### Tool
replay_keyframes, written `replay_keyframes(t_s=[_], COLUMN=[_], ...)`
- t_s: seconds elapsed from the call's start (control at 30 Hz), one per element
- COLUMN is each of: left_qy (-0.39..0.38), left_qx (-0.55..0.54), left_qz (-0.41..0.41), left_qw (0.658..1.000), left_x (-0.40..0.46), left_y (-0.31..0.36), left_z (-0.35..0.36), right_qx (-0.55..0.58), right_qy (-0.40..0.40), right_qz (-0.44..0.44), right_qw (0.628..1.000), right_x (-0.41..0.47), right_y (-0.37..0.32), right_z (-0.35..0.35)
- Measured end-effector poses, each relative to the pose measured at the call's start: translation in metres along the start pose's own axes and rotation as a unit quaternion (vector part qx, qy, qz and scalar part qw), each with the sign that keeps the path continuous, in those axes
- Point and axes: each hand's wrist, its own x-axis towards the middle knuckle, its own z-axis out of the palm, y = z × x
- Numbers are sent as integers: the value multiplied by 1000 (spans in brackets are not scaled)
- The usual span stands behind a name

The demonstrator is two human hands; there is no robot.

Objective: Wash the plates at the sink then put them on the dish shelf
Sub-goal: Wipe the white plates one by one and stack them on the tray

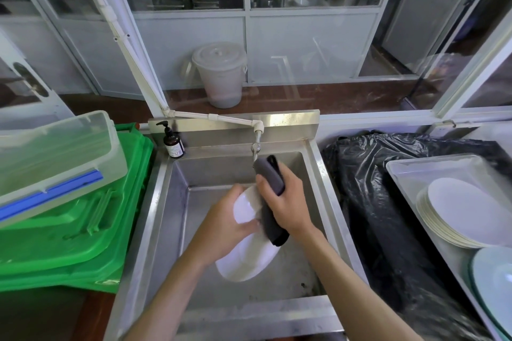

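Over the steel sink [163,202] my left hand [224,221] grips a white oval plate [249,257] by its left rim, tilted on edge. My right hand [285,202] holds a dark grey cloth [270,174] and presses it against the plate's right side; the cloth hangs down past the rim. The tap [256,147] stands just above the cloth. A stack of white plates [465,216] lies in a clear tray [401,169] at the right, with a pale glass plate [496,279] in front of it.
A brown soap pump bottle [173,144] stands on the sink's back left corner. Green bins [83,230] with a clear lidded box [55,152] on top fill the left side. A black plastic bag [374,202] lies between sink and tray. A white bucket [221,75] stands behind glass.
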Motion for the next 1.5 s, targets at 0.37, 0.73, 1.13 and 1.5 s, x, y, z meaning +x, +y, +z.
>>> replay_keyframes(t_s=[0.37,0.73,1.13,1.5], left_qy=[6,27,34,27], left_qx=[27,-18,-11,-37], left_qz=[13,9,12,-27], left_qw=[1000,999,999,999], left_x=[3,-6,-5,5], left_y=[2,0,3,-11], left_z=[-8,0,-4,5], right_qx=[40,-12,40,-32], right_qy=[60,50,69,17], right_qz=[75,111,139,111], right_qw=[995,992,987,993], right_x=[2,8,-2,2], right_y=[2,6,22,13], right_z=[-8,-11,-11,1])
